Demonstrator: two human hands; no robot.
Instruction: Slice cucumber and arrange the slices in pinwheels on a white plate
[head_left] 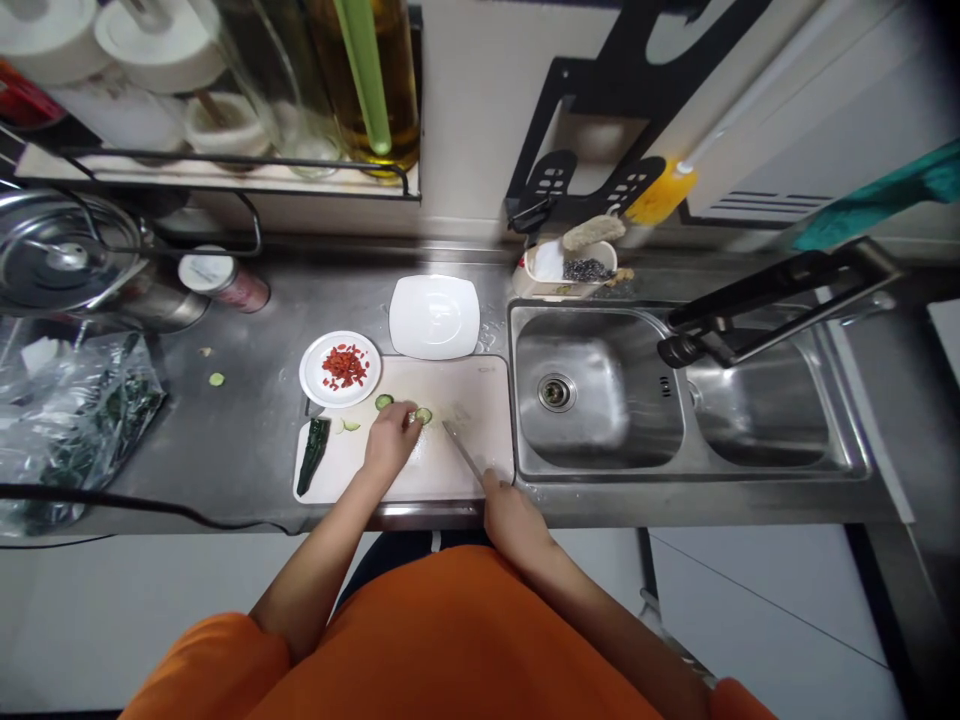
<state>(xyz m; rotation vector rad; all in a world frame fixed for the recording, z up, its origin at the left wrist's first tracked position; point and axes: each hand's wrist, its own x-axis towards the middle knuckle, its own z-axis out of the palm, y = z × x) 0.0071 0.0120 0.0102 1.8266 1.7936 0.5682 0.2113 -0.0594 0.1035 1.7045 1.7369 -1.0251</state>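
On the white cutting board (450, 480), my left hand (391, 440) has its fingers pinched at a cucumber slice (424, 415). My right hand (516, 512) is wrapped round the handle of a knife (463, 448), whose blade points up and left over the board, apart from the slice. Another cucumber slice (385, 401) lies just behind my left fingers. Pale cut ends (350, 425) lie to their left. At the board's left edge rests a dark green piece of cucumber (313, 455).
A white plate of chopped red pieces (345, 367) overlaps the board's back left corner. Behind the board stands a white square dish (433, 316). The double sink (600, 390) is on the right. Bagged greens (97, 410) and a small jar (225, 279) are at left.
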